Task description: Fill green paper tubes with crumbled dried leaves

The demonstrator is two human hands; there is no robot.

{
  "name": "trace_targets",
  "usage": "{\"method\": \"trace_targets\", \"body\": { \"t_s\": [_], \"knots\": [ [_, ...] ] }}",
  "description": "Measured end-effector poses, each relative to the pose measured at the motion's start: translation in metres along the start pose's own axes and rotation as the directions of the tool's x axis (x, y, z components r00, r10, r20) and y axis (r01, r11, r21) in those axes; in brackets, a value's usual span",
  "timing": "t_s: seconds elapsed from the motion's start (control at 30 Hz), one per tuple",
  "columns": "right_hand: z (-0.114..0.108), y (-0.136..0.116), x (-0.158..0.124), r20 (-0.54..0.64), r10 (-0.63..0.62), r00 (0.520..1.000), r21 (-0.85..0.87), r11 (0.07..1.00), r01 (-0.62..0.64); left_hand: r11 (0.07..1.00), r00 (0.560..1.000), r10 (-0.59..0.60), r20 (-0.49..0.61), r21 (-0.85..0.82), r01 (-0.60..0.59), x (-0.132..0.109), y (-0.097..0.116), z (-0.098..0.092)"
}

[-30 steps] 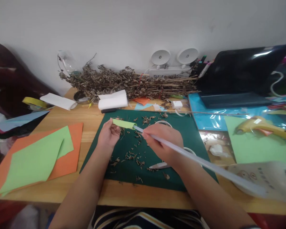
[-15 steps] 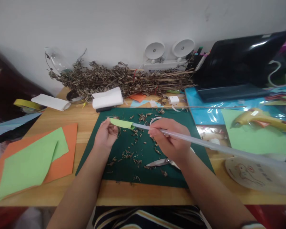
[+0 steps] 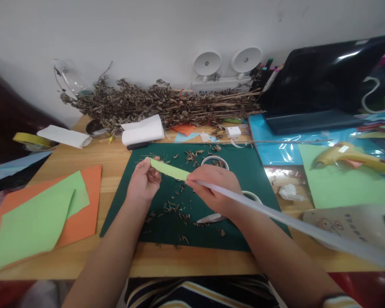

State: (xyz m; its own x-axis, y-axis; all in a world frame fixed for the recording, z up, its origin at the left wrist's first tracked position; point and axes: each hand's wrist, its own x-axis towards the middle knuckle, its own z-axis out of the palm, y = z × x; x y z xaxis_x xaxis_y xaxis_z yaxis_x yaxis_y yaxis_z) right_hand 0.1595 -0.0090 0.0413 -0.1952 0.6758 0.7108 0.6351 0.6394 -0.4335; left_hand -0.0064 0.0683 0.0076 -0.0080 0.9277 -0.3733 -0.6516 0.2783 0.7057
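Note:
A light green paper strip (image 3: 170, 170), rolled around the end of a long translucent stick (image 3: 269, 211), spans the gap between my hands. My left hand (image 3: 144, 182) pinches the strip's left end. At its other end, my right hand (image 3: 216, 186) is closed on the stick where the paper meets it; its fingertips touch the paper. The stick runs over my right forearm toward the lower right. Beneath my hands is a green cutting mat (image 3: 186, 233) strewn with dry leaf bits (image 3: 176, 209). Scissors (image 3: 211, 218) lie partly hidden under my right hand.
Dried plant stalks (image 3: 154, 100) line the wall. Green paper (image 3: 35, 222) on orange sheets lies at left. A yellow glue gun (image 3: 353, 158) rests on green paper at right, near a white decorated object (image 3: 346, 224). A white tape roll (image 3: 215, 160) sits behind my right hand.
My right hand has slid left along the stick to the edge of the green paper. The stick's free end has tilted lower. My left hand has barely moved.

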Motion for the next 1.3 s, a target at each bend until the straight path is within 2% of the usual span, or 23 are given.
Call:
{"method": "trace_targets", "body": {
  "t_s": [0.33,0.53,0.67,0.77,0.83,0.93,1.0,1.13,1.23,1.3],
  "knots": [
    [0.003,0.005,0.0,-0.052,-0.011,0.999,-0.027,1.0,0.01,1.0,1.0,-0.016,0.018,-0.024,0.017,0.0,-0.001,-0.003],
    [0.007,0.009,-0.003,-0.099,-0.031,0.995,-0.022,0.999,0.029,0.997,0.997,-0.069,0.015,-0.043,0.07,0.0,-0.002,-0.002],
    [0.008,0.01,-0.003,-0.098,-0.01,0.995,0.006,1.0,0.011,0.999,1.0,-0.022,-0.002,-0.038,0.022,0.0,-0.002,-0.001],
    [0.005,0.008,-0.002,-0.071,0.043,0.997,0.067,0.997,-0.038,0.999,1.0,0.016,0.006,-0.041,-0.016,0.002,-0.002,-0.002],
    [0.001,0.007,-0.001,-0.011,0.089,0.996,0.163,0.983,-0.086,0.999,1.0,0.018,0.019,-0.04,-0.017,0.003,-0.002,-0.004],
    [-0.005,0.006,-0.001,0.104,0.153,0.983,0.318,0.931,-0.179,0.999,1.0,0.012,0.026,-0.037,-0.011,0.005,-0.001,-0.005],
    [-0.008,0.005,-0.002,0.113,0.224,0.968,0.347,0.904,-0.25,0.999,1.0,0.002,0.024,-0.035,-0.001,0.005,0.0,-0.006],
    [-0.012,0.0,-0.003,-0.023,0.328,0.944,0.188,0.929,-0.318,0.999,1.0,-0.011,0.013,-0.031,0.012,0.005,0.0,-0.006],
    [-0.014,-0.003,-0.003,-0.11,0.307,0.945,0.025,0.952,-0.306,1.0,1.0,-0.006,0.018,-0.03,0.006,0.006,0.001,-0.006],
    [-0.014,-0.002,-0.004,-0.152,0.288,0.945,-0.022,0.955,-0.295,1.0,1.0,-0.001,0.023,-0.03,0.002,0.007,0.001,-0.007]
  ]
}}
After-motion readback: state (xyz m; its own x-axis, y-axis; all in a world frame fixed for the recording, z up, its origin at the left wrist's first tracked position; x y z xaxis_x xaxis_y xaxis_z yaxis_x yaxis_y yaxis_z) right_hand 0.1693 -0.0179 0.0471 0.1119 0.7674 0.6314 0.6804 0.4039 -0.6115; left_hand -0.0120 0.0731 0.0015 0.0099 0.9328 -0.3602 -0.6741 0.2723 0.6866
